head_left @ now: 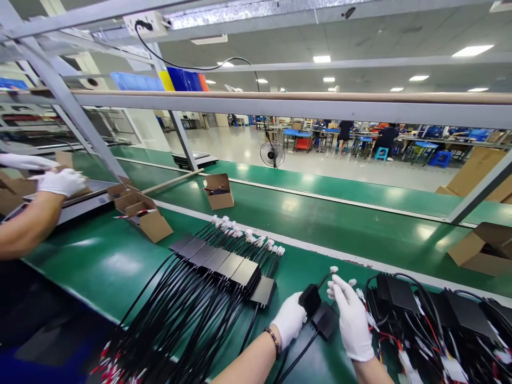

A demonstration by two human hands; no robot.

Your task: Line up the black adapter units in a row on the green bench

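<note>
Both my hands wear white gloves. My left hand (288,319) is closed round a small black box-shaped unit (310,298) with black cables. Right beside it, my right hand (352,314) pinches that unit's cable near a white connector (333,270). A second black unit (325,320) lies on the green belt (120,261) between my hands. To the left lies a neat row of flat black units (224,264) with cables fanned out and white connectors (244,234) at the far ends. On my right lies a tangled heap of black units (424,312) with red and white wires.
A co-worker's gloved hands (60,181) work at far left near open cardboard boxes (140,210). Another small box (219,191) sits on the far belt, more cartons (478,248) at right. A metal frame rail (280,106) crosses overhead. A fan (272,153) and seated workers are beyond.
</note>
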